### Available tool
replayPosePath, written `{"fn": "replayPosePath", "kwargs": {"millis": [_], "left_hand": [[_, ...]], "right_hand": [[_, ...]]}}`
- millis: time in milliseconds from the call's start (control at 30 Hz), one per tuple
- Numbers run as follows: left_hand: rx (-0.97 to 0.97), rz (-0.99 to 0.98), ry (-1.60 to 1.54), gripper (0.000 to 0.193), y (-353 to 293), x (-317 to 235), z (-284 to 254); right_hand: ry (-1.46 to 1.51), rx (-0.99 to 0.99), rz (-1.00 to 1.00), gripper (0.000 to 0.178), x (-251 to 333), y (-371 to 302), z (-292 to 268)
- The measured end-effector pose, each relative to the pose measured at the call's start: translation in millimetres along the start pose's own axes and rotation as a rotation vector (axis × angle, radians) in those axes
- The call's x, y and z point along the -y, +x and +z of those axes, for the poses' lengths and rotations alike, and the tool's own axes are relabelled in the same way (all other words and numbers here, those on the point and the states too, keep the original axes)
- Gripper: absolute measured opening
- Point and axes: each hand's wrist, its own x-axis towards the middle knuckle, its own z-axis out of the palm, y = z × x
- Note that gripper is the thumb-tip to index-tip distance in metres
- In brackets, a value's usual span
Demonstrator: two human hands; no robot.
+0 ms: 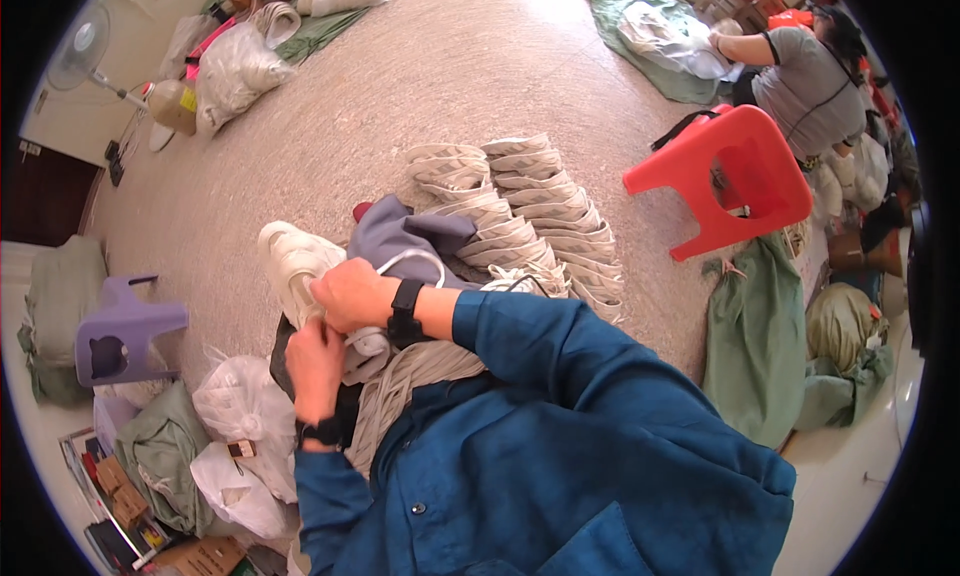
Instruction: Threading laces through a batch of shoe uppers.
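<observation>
Left hand point(315, 368): fingers curled and bunched at the near end of the cream shoe point(292, 259); whether they pinch a lace cannot be told.
Right hand point(355, 294): fingers bent, laid on the shoe's right side, just beside the left fingertips; its exact grip cannot be told.
Shoe position: in front of the person, left of the grey-purple cloth point(405, 238), toe end pointing away.
Lace bundle point(412, 381): beige strips, below the right wrist, against the blue jacket point(600, 386).
Shoe rows point(530, 201): two rows of cream shoe parts, nested closely on the floor point(390, 96), beyond the cloth.
Red stool point(770, 166): right of the rows, tipped on its side.
Purple stool point(135, 326): far left, near white plastic bags point(245, 401).
Co-worker point(815, 81): upper right, one arm extended toward white material point(660, 31).
</observation>
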Motion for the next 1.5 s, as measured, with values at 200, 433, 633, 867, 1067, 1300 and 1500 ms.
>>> {"fn": "replayPosePath", "kwargs": {"millis": [200, 433, 633, 867, 1067, 1300, 1500], "left_hand": [[0.138, -0.095, -0.244, 0.032, -64, 79, -60], [0.367, -0.265, -0.794, 0.019, -92, 37, -95], [0.412, -0.159, -0.871, 0.019, -74, 25, -81], [0.422, -0.216, -1.006, 0.022, -82, 45, -74], [0.227, 0.218, -0.748, 0.022, -51, 15, -58], [0.364, 0.064, -0.810, 0.020, -54, 50, -57], [0.411, -0.157, -0.948, 0.022, -69, 72, -56]], "right_hand": [[0.170, -0.084, 0.127, 0.031, 3, -3, 17], [0.847, -0.018, 0.103, 0.026, -1, -24, -17], [2.069, -0.058, -0.127, 0.032, -53, -40, -107], [1.134, -0.461, 0.578, 0.035, -125, -89, -124], [0.929, 0.209, 0.163, 0.029, 0, -77, -77], [0.873, 0.090, 0.324, 0.027, -47, -84, -123], [-0.111, -0.366, 0.350, 0.015, -179, -128, -164]]}}
